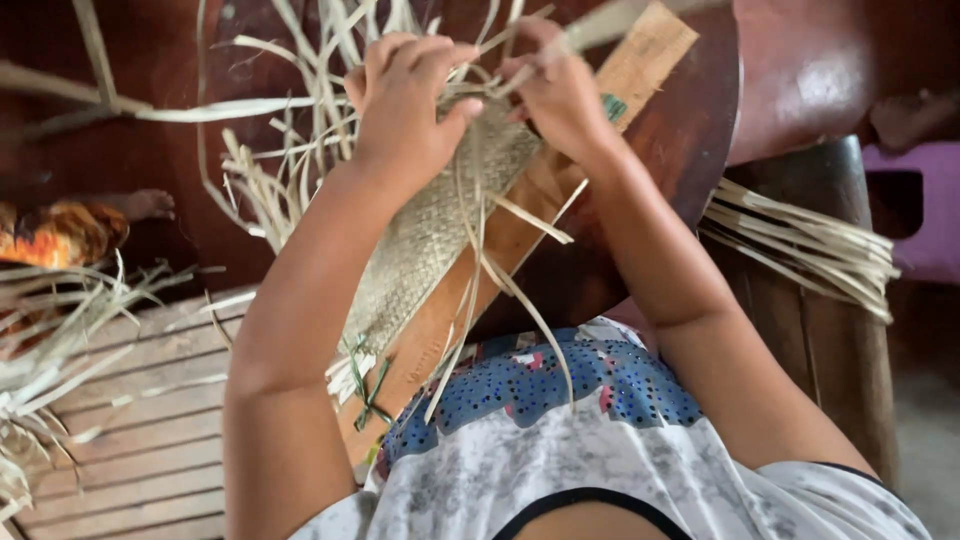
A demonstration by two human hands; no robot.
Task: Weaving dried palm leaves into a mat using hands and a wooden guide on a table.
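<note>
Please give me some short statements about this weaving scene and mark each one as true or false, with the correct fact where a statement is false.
1. Both hands work at the upper end of the woven strip. True: the left hand and the right hand are there together.
2. The woven strip lies on a metal tray. False: it lies along a wooden board.
3. A bundle of pale loose strips rests at the right. True.
4. The right hand is empty and flat on the table. False: its fingers pinch a pale strip.
5. The floor at lower left is made of wooden slats. True.
6. The woven strip is bright blue. False: it is pale straw colour.
</note>
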